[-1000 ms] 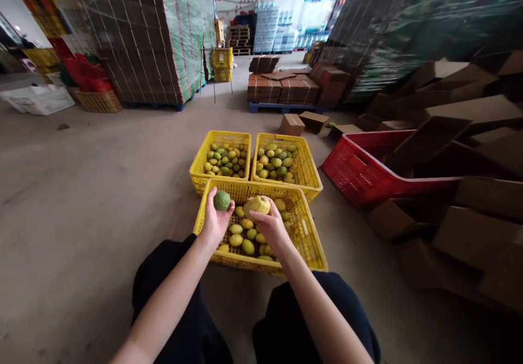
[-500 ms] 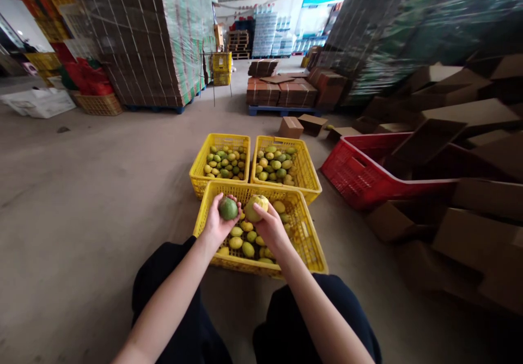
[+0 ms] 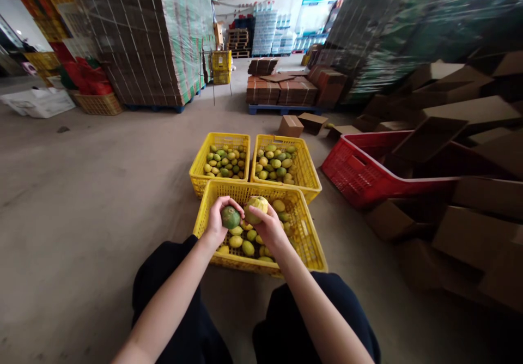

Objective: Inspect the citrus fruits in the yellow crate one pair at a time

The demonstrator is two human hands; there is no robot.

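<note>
My left hand (image 3: 218,219) is closed round a dark green round fruit (image 3: 231,217), citrus-like, with a brownish patch on its skin. In my right hand (image 3: 269,223) is a larger yellow-green fruit (image 3: 256,209) with pale ridges on top. Both fruits are held side by side above the near yellow crate (image 3: 312,244), my left fingertips close to the second fruit. Several yellow and green fruits (image 3: 248,248) lie in that crate, partly hidden by my hands and forearms. I cannot tell their exact kind.
Beyond it stand a left yellow crate (image 3: 197,176) and a right yellow crate (image 3: 312,181), both holding similar fruit. To the right are a red crate (image 3: 351,181) and loose cardboard boxes (image 3: 478,238). Bundled cardboard on a blue pallet (image 3: 265,109) and wrapped stacks (image 3: 143,42) stand farther back.
My left hand has turned over the green fruit, its fingers now curling across the top. The fruit has shifted slightly down and right, showing a brownish patch. My right hand barely moved.
</note>
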